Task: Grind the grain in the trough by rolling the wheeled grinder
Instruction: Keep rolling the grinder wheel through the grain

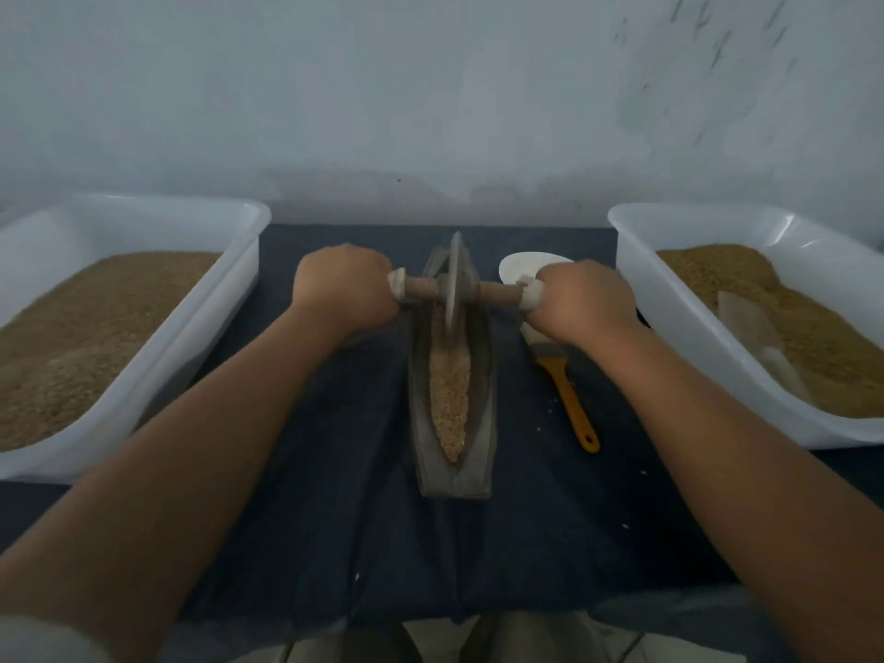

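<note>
A narrow boat-shaped metal trough [483,423] lies lengthwise on the dark cloth in front of me. A strip of tan grain [448,390] fills its groove. The grinder's metal wheel [453,284] stands upright in the far half of the trough, on a wooden axle [497,291] running left to right. My left hand [342,289] grips the axle's left end and my right hand [581,299] grips its right end; both ends are wrapped in pale cloth.
A white tub [229,299] of grain stands at the left and another white tub [669,323] at the right. A brush with an orange handle [574,404] lies right of the trough, with a white dish [521,268] behind it. A wall rises close behind.
</note>
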`<state>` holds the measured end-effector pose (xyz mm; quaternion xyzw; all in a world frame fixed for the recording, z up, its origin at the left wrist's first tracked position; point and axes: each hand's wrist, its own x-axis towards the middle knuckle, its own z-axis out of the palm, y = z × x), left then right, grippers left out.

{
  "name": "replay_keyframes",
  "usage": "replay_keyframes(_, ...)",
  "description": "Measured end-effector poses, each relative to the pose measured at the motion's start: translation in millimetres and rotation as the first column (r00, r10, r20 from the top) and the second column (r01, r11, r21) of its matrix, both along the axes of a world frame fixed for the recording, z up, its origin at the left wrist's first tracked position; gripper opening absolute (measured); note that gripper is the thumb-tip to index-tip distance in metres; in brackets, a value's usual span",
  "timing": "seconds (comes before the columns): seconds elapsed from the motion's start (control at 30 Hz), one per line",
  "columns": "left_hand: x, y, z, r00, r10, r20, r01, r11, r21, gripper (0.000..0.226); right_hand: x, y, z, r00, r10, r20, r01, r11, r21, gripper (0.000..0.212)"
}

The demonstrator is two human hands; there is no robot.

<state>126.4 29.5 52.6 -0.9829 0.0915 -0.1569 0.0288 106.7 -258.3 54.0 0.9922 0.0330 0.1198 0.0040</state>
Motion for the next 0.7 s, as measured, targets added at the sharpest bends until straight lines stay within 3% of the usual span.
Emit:
replay_keyframes(0.13,-22,2,-11,1.000,0.022,0.012,-0.022,0.999,-0.028,0.035,-4,2,14,0.995,0.027,-0.096,-0.034,0.996,-0.079,0.028)
replay_keyframes(0.23,-70,20,-26,0.998,-0.045,0.051,0.044,0.999,0.017,0.039,-48,-9,17,0.960,0.123,-0.251,-0.137,0.990,-0.039,0.022)
replay_keyframes(0.37,-109,34,-25,0.980,-0.134,0.146,0.123,0.989,0.080,0.041,-86,-20,14,0.914,0.190,-0.357,-0.190,0.981,0.036,0.033)
replay_keyframes(0.47,-78,23,-22,0.997,-0.070,0.015,0.069,0.995,0.073,0.032,-55,-13,4,0.953,0.132,-0.271,-0.133,0.991,0.017,0.029)
replay_keyframes(0.6,-12,3,-5,0.999,-0.013,0.037,0.012,1.000,0.024,0.038,1,-1,-4,0.992,-0.021,-0.124,0.018,0.999,-0.027,0.035)
replay_keyframes(0.7,-3,-1,1,1.000,-0.017,0.022,0.016,1.000,0.012,0.043,9,0,0,0.997,-0.006,-0.082,0.004,1.000,-0.014,0.038)
